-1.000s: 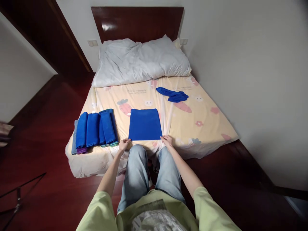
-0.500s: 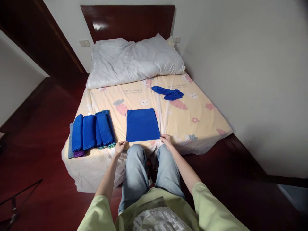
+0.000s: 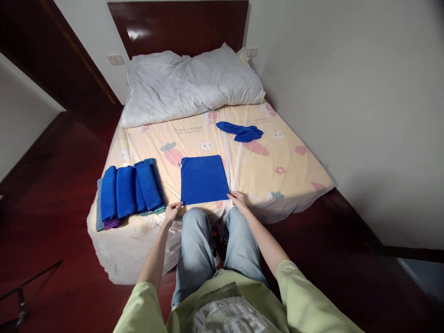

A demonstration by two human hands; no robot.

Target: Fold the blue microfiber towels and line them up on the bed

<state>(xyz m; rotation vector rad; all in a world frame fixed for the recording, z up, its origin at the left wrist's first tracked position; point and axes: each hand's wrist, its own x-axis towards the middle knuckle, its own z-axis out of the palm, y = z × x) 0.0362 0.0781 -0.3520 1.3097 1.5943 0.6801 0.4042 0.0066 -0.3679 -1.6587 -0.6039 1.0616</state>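
A blue cloth [image 3: 204, 179] lies flat and roughly square on the bed [image 3: 298, 185], close to its front edge. My left hand [image 3: 172, 212] pinches its near left corner. At the near right corner, my right hand [image 3: 237, 200] has its fingers closed on the same cloth. Left of my left hand, several rolled or folded blue cloths [image 3: 126, 190] lie side by side, with grey, purple and green ones partly showing beneath. A crumpled blue cloth [image 3: 248, 133] rests farther back, right of the middle.
A white quilt or pillow [image 3: 194, 85] lies across the head of the bed, before a dark wooden headboard [image 3: 183, 27]. Walls stand at both sides. A thin black stand [image 3: 21, 296] is on the floor at the lower left. My knees are at the bed's edge.
The view has shifted slightly. Both hands stay at the near corners of the flat blue cloth, with the right fingers a little farther over its corner.
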